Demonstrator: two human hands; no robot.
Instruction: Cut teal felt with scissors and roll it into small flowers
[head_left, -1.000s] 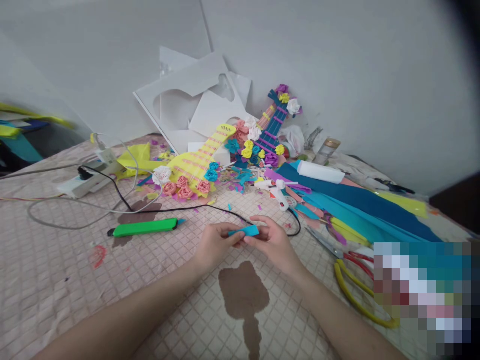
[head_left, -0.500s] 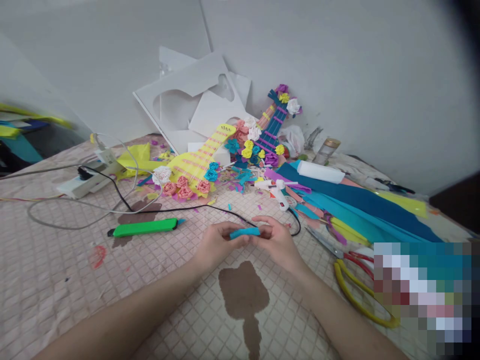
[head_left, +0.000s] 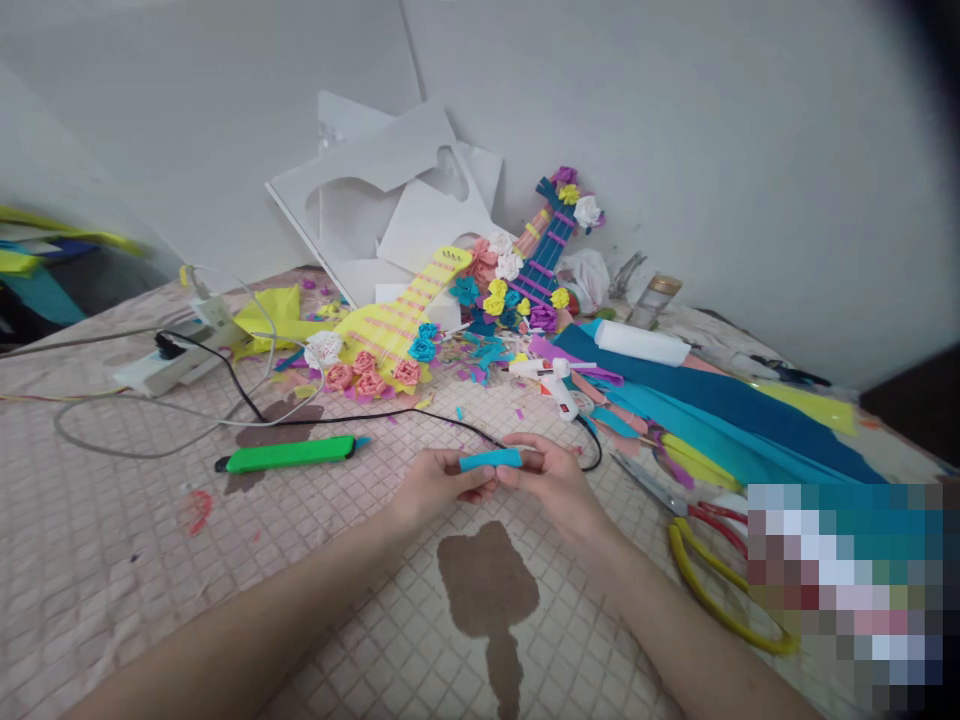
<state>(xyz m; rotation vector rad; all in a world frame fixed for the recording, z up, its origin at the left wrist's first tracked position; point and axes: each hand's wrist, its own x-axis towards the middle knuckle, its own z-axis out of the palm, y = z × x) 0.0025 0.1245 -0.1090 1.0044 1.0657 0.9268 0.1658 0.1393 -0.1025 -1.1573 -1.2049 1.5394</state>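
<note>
Between my two hands is a short blue strip of crepe paper, held level above the tabletop. My left hand pinches its left end, and my right hand pinches the right end, thumbs close together below it. Beyond the hands a white hot glue gun lies on the table. To the left lies a green box cutter. A yellow paper guitar with pink, blue and white paper roses stands at the back; a dark blue paper guitar leans behind it.
Scissors with red handles and a yellow ring-shaped handle lie to the right. Crepe paper sheets spread behind them. A power strip with cords sits at the left. Cut white boards lean on the wall. Paper scraps litter the middle.
The blue strip has been raised slightly and tilted, so more of its face shows. My fingers have shifted a little around it; the rest stays put.
</note>
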